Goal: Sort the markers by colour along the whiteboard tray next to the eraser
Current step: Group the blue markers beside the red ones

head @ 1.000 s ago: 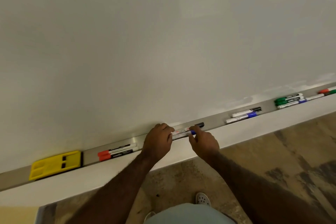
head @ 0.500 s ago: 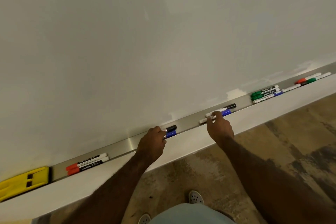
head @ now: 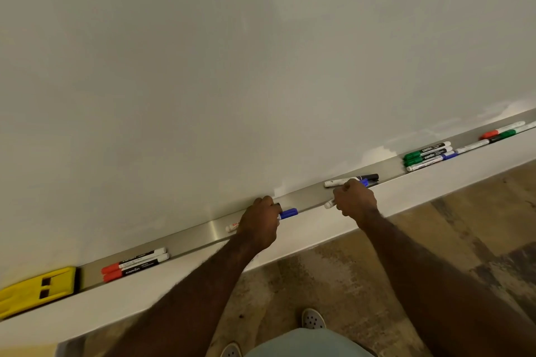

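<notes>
A silver tray runs under the whiteboard, with a yellow eraser at its left end. Two red markers lie beside the eraser. My left hand is closed over a blue-capped marker in the tray; its white end pokes out on the left. My right hand grips a second marker, whose white end shows at my fingers and whose blue cap shows behind my knuckles. A black-capped marker lies just behind that hand.
Further right in the tray lie green markers, a blue one, then a black marker, a red one and a green one. Below the ledge are a worn floor and my shoes.
My right hand left the pair under my left hand, went right to the black and blue pair, and closed on the blue one. My left hand stayed on its marker.
</notes>
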`<move>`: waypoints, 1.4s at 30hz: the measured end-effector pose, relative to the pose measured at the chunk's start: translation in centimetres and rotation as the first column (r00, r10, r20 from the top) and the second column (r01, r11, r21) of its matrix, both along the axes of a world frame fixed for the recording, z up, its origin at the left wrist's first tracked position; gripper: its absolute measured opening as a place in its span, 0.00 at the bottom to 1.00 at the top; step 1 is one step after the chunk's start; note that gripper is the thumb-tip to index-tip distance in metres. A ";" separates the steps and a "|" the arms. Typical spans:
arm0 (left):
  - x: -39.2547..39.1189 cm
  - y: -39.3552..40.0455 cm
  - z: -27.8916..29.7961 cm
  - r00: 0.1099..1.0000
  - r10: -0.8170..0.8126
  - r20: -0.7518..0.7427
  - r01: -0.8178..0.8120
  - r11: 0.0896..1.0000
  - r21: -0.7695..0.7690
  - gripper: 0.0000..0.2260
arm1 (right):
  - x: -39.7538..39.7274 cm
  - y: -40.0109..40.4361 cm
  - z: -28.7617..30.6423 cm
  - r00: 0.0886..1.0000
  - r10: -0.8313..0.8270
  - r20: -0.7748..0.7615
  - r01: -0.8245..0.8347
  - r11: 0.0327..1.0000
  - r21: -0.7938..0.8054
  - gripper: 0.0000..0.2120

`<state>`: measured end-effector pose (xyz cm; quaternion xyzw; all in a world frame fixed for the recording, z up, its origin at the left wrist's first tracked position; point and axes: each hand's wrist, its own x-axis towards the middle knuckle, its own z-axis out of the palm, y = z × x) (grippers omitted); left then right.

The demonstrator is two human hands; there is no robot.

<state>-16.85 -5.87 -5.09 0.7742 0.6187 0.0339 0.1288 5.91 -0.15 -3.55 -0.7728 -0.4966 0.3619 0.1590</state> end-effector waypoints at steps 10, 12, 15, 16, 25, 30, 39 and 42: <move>-1.0 -0.9 4.3 0.865 0.087 0.495 -0.156 0.983 0.098 0.13 | -4.6 -4.5 0.7 0.985 0.049 -0.162 -0.022 0.986 0.164 0.03; -2.6 -1.4 5.2 0.742 0.235 0.628 -0.275 0.961 -0.034 0.16 | -6.1 -5.5 0.6 0.984 0.097 -0.148 -0.061 0.971 0.231 0.04; -5.3 -2.3 5.4 0.592 0.352 0.725 -0.384 0.914 -0.130 0.15 | -7.7 -6.6 0.1 0.973 0.196 -0.122 -0.148 0.936 0.320 0.05; -6.4 -2.8 5.3 0.572 0.378 0.728 -0.407 0.901 -0.147 0.14 | -8.3 -6.9 -0.2 0.964 0.239 -0.117 -0.187 0.921 0.342 0.04; -13.2 -6.6 3.4 0.404 0.609 0.683 -0.559 0.755 -0.343 0.11 | -11.6 -6.1 -1.9 0.767 0.605 0.214 -0.641 0.721 0.261 0.20; -14.5 -7.5 3.3 0.482 0.612 0.627 -0.553 0.768 -0.324 0.09 | -12.2 -3.3 -1.8 0.653 0.645 0.398 -0.743 0.647 0.170 0.11; -13.7 -7.4 1.4 0.705 0.529 0.473 -0.489 0.845 -0.217 0.11 | -6.3 -1.3 -2.1 0.704 0.526 0.477 -0.666 0.723 0.185 0.08; -12.8 -7.2 1.0 0.761 0.480 0.436 -0.452 0.875 -0.175 0.09 | -4.6 -2.2 -1.9 0.777 0.448 0.443 -0.595 0.752 0.283 0.14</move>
